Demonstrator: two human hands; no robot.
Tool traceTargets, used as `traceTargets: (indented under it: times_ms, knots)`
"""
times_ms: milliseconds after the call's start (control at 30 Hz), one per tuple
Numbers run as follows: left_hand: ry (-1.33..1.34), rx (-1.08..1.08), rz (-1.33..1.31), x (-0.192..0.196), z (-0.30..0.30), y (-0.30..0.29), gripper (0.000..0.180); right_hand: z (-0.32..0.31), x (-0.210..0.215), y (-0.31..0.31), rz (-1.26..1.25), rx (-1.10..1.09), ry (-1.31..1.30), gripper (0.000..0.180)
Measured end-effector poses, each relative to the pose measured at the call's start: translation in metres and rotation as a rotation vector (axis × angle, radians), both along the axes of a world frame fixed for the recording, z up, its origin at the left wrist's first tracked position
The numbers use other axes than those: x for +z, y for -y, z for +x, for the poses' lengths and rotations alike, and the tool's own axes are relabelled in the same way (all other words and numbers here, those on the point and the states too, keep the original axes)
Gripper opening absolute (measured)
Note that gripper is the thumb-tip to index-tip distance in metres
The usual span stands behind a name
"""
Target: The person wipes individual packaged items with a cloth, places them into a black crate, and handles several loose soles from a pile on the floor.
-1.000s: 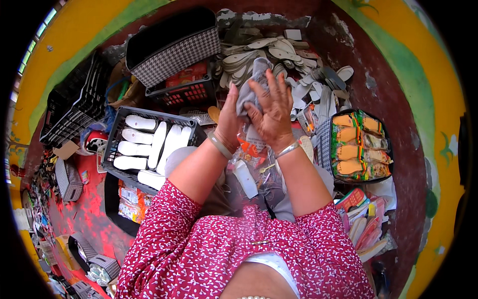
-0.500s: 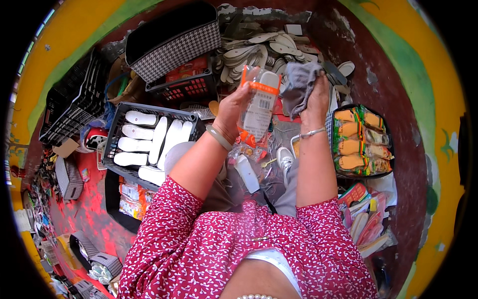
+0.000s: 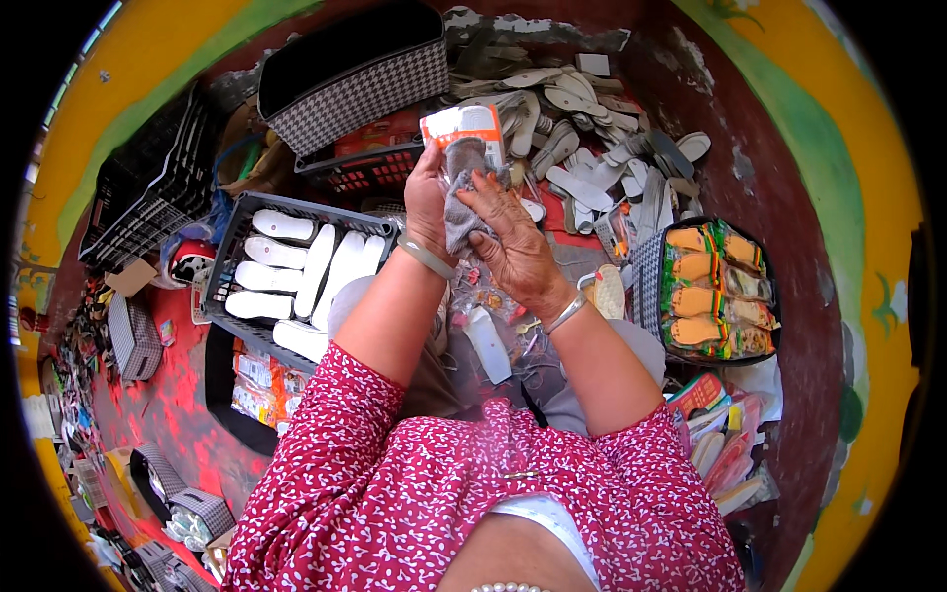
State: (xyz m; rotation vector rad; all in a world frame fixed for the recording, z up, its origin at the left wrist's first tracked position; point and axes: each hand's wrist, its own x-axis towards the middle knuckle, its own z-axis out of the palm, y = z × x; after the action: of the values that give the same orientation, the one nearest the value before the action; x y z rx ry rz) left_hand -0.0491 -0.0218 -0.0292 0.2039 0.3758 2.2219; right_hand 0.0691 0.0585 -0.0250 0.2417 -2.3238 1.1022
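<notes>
Up in front of me, my left hand [image 3: 425, 205] grips a clear plastic packet of white insoles [image 3: 462, 122] with an orange band, its fingers partly hidden behind it. My right hand [image 3: 520, 247] presses a crumpled grey cloth [image 3: 460, 209] against the packet's face, thumb and fingers closed over the fabric. Cloth and fingers cover most of the packet's lower part. To the left, a dark plastic crate [image 3: 219, 296] holds several white insoles [image 3: 268, 252]. On the right stands a houndstooth basket [image 3: 646, 276] with several packed orange insoles [image 3: 693, 266].
Loose pale insoles [image 3: 572, 99] lie heaped against the far wall. A tall houndstooth bin [image 3: 365, 94] rests on a crate at the back left, beside stacked black crates [image 3: 148, 187]. A white insole-shaped piece [image 3: 488, 345] lies between my legs. More packets [image 3: 730, 424] sit at my right.
My right hand has swung left and brought the grey cloth onto the insole packet. My left hand has shifted slightly left with the packet, which has tilted.
</notes>
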Motion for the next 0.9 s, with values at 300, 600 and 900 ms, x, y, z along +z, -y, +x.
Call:
traceTargets:
  times_ms: [300, 600, 900]
  knots:
    - [0.080, -0.073, -0.007, -0.001, 0.027, -0.016, 0.045, -0.017, 0.003, -0.046, 0.092, -0.265, -0.040, 0.041]
    - [0.163, -0.205, 0.236, -0.006, 0.009, -0.002, 0.049, -0.014, 0.003, -0.021, 0.159, -0.130, -0.147, 0.044]
    - [0.076, -0.123, 0.149, 0.004, 0.010, -0.001, 0.048, -0.008, 0.006, -0.093, -1.726, 0.096, -0.012, 0.042]
